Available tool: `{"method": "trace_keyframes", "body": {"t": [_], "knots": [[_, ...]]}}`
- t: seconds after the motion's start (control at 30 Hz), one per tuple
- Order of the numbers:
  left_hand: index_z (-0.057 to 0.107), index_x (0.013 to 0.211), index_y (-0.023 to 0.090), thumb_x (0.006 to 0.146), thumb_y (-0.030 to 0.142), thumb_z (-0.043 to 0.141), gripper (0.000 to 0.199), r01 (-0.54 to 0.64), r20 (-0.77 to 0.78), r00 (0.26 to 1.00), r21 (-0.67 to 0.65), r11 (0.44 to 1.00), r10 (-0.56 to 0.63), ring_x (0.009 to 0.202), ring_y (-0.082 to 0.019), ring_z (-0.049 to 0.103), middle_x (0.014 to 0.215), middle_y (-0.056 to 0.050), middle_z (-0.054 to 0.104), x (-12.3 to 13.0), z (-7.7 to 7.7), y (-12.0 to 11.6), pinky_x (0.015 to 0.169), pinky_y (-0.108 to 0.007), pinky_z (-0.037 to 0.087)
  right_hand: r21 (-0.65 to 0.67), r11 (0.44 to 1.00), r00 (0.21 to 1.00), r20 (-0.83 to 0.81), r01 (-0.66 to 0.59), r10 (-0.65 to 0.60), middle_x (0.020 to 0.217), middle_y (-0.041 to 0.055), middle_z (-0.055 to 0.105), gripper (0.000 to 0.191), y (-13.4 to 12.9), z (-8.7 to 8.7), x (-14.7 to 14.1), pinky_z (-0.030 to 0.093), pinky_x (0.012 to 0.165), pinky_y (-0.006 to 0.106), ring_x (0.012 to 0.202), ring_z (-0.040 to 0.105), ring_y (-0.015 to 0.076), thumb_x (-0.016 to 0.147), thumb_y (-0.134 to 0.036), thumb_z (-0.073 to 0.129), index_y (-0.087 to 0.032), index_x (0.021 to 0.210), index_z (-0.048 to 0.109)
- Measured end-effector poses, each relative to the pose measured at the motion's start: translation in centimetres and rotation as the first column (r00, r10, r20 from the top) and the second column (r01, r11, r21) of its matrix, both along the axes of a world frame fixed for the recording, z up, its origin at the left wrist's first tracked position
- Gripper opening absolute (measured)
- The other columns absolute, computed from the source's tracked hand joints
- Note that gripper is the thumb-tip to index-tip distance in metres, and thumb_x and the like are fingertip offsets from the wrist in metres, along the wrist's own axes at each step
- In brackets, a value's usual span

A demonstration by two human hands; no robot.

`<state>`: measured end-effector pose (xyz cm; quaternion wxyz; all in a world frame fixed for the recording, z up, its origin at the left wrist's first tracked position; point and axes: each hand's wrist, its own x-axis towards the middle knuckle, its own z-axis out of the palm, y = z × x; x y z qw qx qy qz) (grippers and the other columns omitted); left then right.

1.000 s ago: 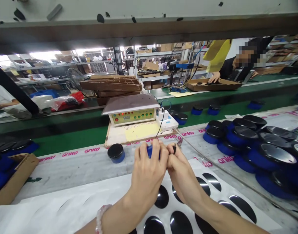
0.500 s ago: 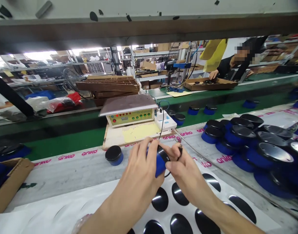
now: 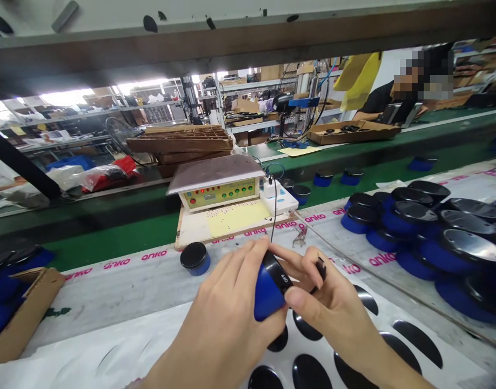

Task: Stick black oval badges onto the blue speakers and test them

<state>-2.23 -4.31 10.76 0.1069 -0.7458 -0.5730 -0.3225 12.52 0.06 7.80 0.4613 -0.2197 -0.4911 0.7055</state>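
My left hand (image 3: 232,302) is wrapped round a blue round device (image 3: 268,292) with a black rim marked "OFF", held tilted on its side. My right hand (image 3: 329,302) has its thumb near the rim, and its curled fingers hold a black cable (image 3: 320,267). Part of the cable runs up to a white plug block (image 3: 270,188). Beneath the hands lies a white sheet (image 3: 171,340) with black oval stickers (image 3: 312,373). One blue and black device (image 3: 195,258) stands left of my hands.
A tester box (image 3: 219,193) with lit buttons stands on a board behind. Several blue devices (image 3: 414,216) are piled at the right. A cardboard box (image 3: 41,308) is at the left. Across the green belt sits a person (image 3: 377,102) by a shallow carton (image 3: 353,133).
Both hands and the device have come lower and slightly right in view, and the "OFF" mark now shows clearly. The person's hand across the belt has drawn back from the carton.
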Motion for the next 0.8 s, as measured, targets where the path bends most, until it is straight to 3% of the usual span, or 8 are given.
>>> {"method": "trace_keyframes", "body": {"t": [0.4, 0.47, 0.63, 0.8], "knots": [[0.046, 0.122, 0.009, 0.074, 0.013, 0.056, 0.049, -0.02, -0.04, 0.999, 0.141, 0.99, 0.025, 0.098, -0.023, 0.067, 0.11, -0.014, 0.069, 0.9, -1.4, 0.3, 0.081, -0.031, 0.059, 0.174, 0.984, 0.995, 0.082, 0.039, -0.054, 0.132, 0.0016, 0.055, 0.033, 0.0, -1.4, 0.2, 0.051, 0.068, 0.033, 0.09, 0.062, 0.0185, 0.089, -0.028, 0.061, -0.025, 0.074, 0.032], [0.046, 0.123, 0.007, 0.077, 0.014, 0.056, 0.048, -0.015, -0.049, 0.999, 0.151, 0.988, 0.022, 0.097, -0.024, 0.067, 0.111, -0.015, 0.068, 1.0, -1.6, 0.3, 0.08, -0.032, 0.059, 0.169, 0.985, 0.995, 0.088, 0.023, -0.038, 0.133, 0.0008, 0.053, 0.032, 0.0, -1.5, 0.4, 0.05, 0.067, 0.032, 0.087, 0.061, 0.0169, 0.09, -0.027, 0.06, -0.025, 0.074, 0.032], [0.047, 0.124, 0.004, 0.082, 0.018, 0.06, 0.046, -0.007, -0.129, 0.991, 0.171, 0.985, 0.03, 0.099, -0.027, 0.065, 0.114, -0.018, 0.066, 1.1, -1.9, 0.4, 0.082, -0.038, 0.058, 0.143, 0.989, 0.998, 0.064, -0.037, 0.028, 0.132, -0.002, 0.051, 0.021, 0.2, -1.3, 0.5, 0.045, 0.081, 0.032, 0.104, 0.053, 0.0174, 0.092, -0.022, 0.053, -0.026, 0.08, 0.037], [0.048, 0.124, 0.001, 0.084, 0.021, 0.059, 0.046, -0.019, -0.245, 0.967, 0.187, 0.982, 0.066, 0.098, -0.032, 0.064, 0.116, -0.02, 0.064, 1.3, -2.4, 0.4, 0.078, -0.043, 0.057, 0.01, 0.999, 0.999, -0.035, 0.035, -0.035, 0.109, -0.004, 0.059, 0.024, 0.1, -1.0, -0.6, 0.042, 0.062, 0.027, 0.08, 0.053, 0.0149, 0.078, -0.006, 0.047, -0.026, 0.076, 0.035]]}}
